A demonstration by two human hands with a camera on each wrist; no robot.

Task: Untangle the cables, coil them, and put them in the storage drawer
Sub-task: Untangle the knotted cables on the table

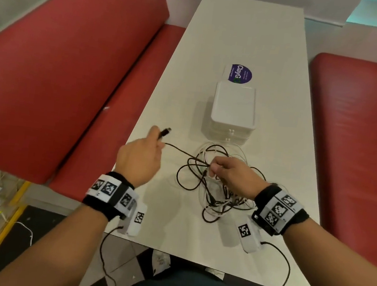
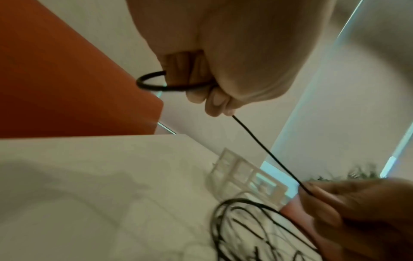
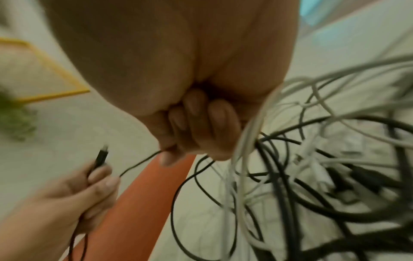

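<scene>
A tangle of black and white cables (image 1: 215, 186) lies on the white table (image 1: 241, 43) in front of me. My left hand (image 1: 142, 154) grips one black cable (image 1: 177, 149) near its plug (image 1: 164, 132), which sticks out past the fingers; its curled fingers (image 2: 214, 98) hold a small loop. That cable runs taut to my right hand (image 1: 228, 173), which pinches it at the tangle's top edge. In the right wrist view the curled fingers (image 3: 201, 127) hold the black cable (image 3: 143, 160) beside the white and black strands (image 3: 301, 167). The white storage drawer unit (image 1: 233, 110) stands shut just beyond the tangle.
Red bench seats (image 1: 62, 69) flank the table on both sides. A purple round sticker (image 1: 241, 74) lies behind the drawer unit. Thin black wires (image 1: 104, 251) hang from my wrist bands off the table's near edge.
</scene>
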